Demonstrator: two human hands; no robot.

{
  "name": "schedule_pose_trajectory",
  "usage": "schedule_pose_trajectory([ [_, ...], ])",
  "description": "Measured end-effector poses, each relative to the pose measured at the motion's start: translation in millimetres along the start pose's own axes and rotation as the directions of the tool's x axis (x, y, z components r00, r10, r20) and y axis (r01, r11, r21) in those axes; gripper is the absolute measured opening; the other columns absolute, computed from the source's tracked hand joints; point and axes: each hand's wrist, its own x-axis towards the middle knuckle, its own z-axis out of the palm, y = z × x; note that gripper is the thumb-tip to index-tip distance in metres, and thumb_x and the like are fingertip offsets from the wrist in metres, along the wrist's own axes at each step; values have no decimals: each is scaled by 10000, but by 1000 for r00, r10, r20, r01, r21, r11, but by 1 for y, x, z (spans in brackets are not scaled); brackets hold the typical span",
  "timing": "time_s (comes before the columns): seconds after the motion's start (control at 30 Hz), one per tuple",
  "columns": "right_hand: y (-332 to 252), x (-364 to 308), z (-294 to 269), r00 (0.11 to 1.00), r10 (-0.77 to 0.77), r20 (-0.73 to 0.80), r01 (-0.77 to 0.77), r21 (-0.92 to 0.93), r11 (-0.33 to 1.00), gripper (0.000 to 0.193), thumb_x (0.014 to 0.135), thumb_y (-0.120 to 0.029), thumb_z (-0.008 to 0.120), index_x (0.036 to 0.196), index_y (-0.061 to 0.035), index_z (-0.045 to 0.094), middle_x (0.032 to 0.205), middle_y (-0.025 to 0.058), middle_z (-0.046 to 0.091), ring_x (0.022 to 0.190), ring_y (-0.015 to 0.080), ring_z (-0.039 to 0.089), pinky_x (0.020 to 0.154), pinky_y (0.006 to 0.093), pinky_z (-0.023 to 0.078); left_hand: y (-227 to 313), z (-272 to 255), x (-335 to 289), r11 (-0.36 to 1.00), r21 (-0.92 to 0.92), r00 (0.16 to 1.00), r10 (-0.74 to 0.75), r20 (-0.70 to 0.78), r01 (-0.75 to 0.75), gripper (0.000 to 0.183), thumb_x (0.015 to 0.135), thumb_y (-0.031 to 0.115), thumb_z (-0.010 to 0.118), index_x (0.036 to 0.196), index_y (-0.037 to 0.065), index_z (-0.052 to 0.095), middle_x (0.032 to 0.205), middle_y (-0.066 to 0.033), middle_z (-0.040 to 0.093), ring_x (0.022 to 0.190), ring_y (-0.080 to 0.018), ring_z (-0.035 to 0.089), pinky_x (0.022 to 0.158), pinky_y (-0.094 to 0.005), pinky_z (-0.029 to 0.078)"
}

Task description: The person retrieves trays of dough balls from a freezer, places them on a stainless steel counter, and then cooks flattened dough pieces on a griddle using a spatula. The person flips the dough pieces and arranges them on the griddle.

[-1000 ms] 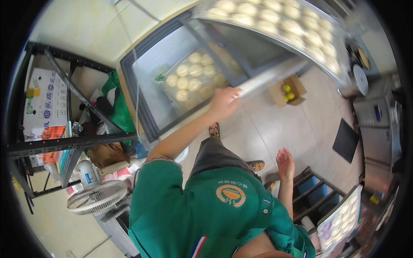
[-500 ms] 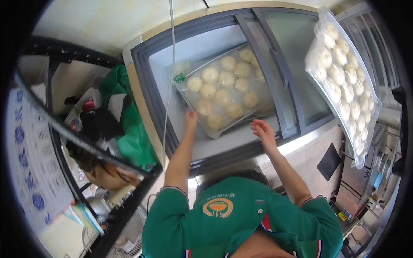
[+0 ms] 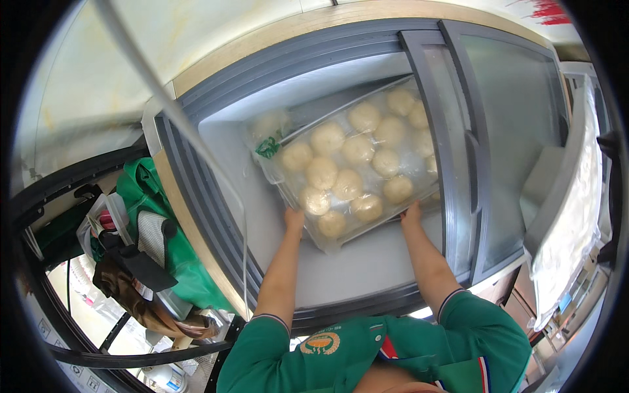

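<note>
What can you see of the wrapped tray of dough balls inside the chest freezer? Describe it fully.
The tray is a flat rectangular pan sealed in clear, crinkled plastic, knotted at its far left corner. It carries rows of pale round dough balls. It lies slanted inside the freezer, partly under the sliding glass lid. The left hand and right hand touch its near edge.

A green bag is hanging at the left of the freezer, with brown cloth bunching below it. A second wrapped tray is leaning at the right edge, beside the glass lid.
</note>
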Motion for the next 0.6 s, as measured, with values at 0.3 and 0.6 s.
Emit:
schedule_pose_trajectory([
  [0.3,-31,-34,8,985,124,-122,-117,57,991,692,987,-527,396,1487,-58,306,1501,142,373,1326,337,422,1090,477,366,89,-42,-123,927,-359,988,142,58,-112,507,719,-33,534,1226,-39,514,1098,-136,624,984,-248,615,872,-331,480],
  [0.6,-25,-237,-23,543,451,708,-666,36,745,752,971,-651,255,1500,-118,299,1544,112,308,1407,329,313,1136,535,271,220,-215,-379,780,-298,827,558,-66,-550,657,688,-21,538,1336,-41,428,1207,-135,569,1106,-231,553,960,-340,446],
])
